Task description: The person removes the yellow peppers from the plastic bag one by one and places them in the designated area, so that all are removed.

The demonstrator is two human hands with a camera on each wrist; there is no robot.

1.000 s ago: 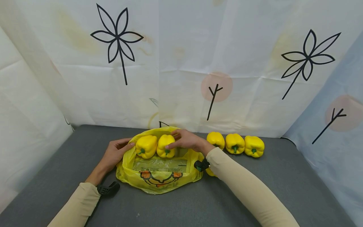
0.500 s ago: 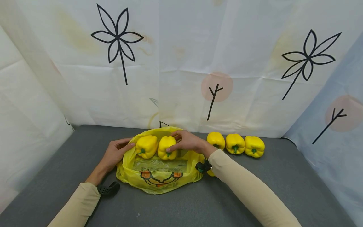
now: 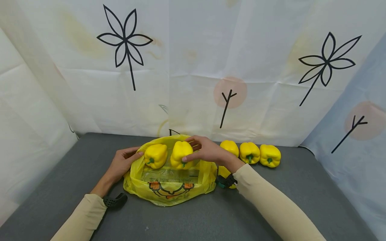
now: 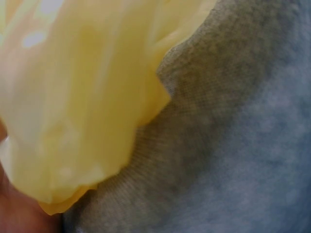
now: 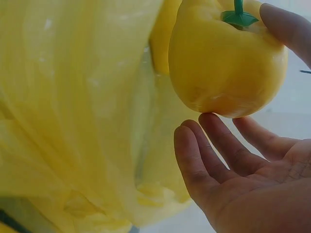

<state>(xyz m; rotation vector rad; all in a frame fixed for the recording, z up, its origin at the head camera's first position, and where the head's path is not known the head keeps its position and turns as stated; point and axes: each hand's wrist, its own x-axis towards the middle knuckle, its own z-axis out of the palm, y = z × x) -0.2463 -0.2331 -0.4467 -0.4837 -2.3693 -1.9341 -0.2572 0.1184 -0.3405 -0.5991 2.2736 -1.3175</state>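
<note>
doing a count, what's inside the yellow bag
A yellow pepper sits inside; the right hand holds another pepper at the opening. The bag's front wall hides part of the bottom.

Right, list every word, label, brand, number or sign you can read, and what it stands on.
None can be read.
Yellow plastic bag: small print inside its mouth, too small and blurred; cartoon print in front, no legible words.
White backdrop: plant drawings, no words.

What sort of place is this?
Probably a small staged work area rather than a real kitchen: a gray table walled by pale cloth printed with plant outlines, with a few yellow peppers and a bag on it.
</note>
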